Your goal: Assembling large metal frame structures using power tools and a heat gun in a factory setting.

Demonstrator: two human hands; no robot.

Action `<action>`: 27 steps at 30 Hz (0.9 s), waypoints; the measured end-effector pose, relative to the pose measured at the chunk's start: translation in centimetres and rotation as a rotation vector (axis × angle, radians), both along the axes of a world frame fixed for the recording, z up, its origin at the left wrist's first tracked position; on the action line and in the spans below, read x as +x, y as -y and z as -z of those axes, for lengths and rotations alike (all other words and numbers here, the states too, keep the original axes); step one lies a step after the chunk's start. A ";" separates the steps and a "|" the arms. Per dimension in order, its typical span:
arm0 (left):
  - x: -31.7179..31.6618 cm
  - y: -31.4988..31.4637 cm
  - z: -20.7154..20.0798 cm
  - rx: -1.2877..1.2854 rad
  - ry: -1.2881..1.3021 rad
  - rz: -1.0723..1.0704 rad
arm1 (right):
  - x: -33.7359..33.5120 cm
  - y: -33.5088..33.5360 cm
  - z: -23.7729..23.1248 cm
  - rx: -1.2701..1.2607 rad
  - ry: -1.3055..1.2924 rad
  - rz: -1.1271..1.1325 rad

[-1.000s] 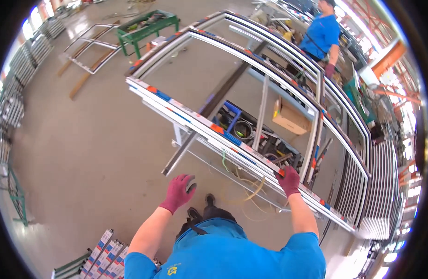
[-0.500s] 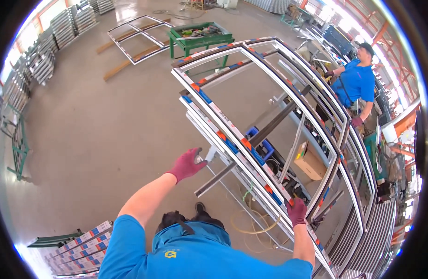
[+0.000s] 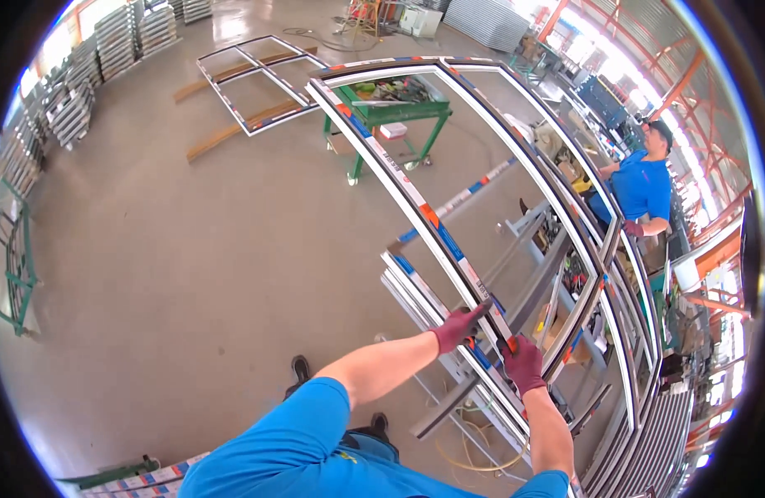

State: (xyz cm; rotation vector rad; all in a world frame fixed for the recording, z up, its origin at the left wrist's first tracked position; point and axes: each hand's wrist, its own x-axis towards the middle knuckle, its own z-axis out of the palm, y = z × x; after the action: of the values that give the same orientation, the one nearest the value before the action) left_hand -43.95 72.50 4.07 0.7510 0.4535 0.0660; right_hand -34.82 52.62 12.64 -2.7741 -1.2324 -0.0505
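Observation:
A large white-and-black window frame [image 3: 436, 220], with blue, red and white film along its bars, is raised at a tilt above other frames. My right hand [image 3: 524, 365], in a maroon glove, is closed around its near bar. My gloved left hand [image 3: 460, 329] grips the same bar just farther along, with a finger stretched across the top. Beneath it, more white frames [image 3: 415, 286] lie stacked on a grey metal stand [image 3: 445, 405]. At the right a co-worker in a blue shirt [image 3: 644, 189] has a gloved hand [image 3: 633, 227] at the far side of the raised frame.
A green wheeled cart [image 3: 436, 109] with tools stands beyond the frame. Another frame [image 3: 249, 79] lies on wooden beams [image 3: 233, 137] on the floor. Stacked metal profiles [image 3: 117, 41] line the far left, and a green rack [image 3: 17, 274] stands at the left edge. A hose [image 3: 457, 466] loops near the stand.
My left hand has moved right onto the frame's bar. The raised frame has come farther off the stack, which now shows more below it. My right hand keeps its grip.

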 end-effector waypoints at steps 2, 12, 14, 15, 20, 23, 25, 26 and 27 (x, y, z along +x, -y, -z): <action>-0.4 -2.5 -3.7 -0.013 -0.101 -0.033 | -1.1 -4.9 -0.6 0.011 -0.022 0.068; -1.6 -33.5 -6.6 0.182 -0.366 -0.421 | -10.3 -25.6 -6.0 0.084 0.242 0.179; -2.5 -38.6 -9.4 0.205 -0.367 -0.409 | -10.1 -21.9 -2.0 0.263 0.260 0.529; -2.9 -40.8 -10.3 0.221 -0.369 -0.405 | -8.7 -20.1 -0.6 0.323 0.131 0.484; -3.5 -54.4 -7.7 0.106 -0.378 -0.411 | -6.3 -33.2 -2.0 0.094 0.094 0.115; -4.4 -63.0 -7.9 0.023 -0.314 -0.424 | -5.8 -42.4 -2.6 0.013 0.034 0.161; -4.8 -69.2 -8.4 0.032 -0.325 -0.432 | -5.2 -47.5 -2.5 0.060 -0.013 0.114; -5.1 -72.5 -8.4 0.051 -0.341 -0.433 | -5.1 -50.8 -2.6 0.055 -0.010 0.103; -5.4 -75.8 -8.8 0.031 -0.348 -0.455 | -5.0 -54.2 -2.8 0.047 0.004 0.083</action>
State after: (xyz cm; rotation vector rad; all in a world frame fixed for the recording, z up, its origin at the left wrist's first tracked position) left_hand -49.32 148.32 12.85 0.6788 0.9527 0.3726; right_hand -39.82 106.78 15.40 -2.7851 -1.1018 -0.0897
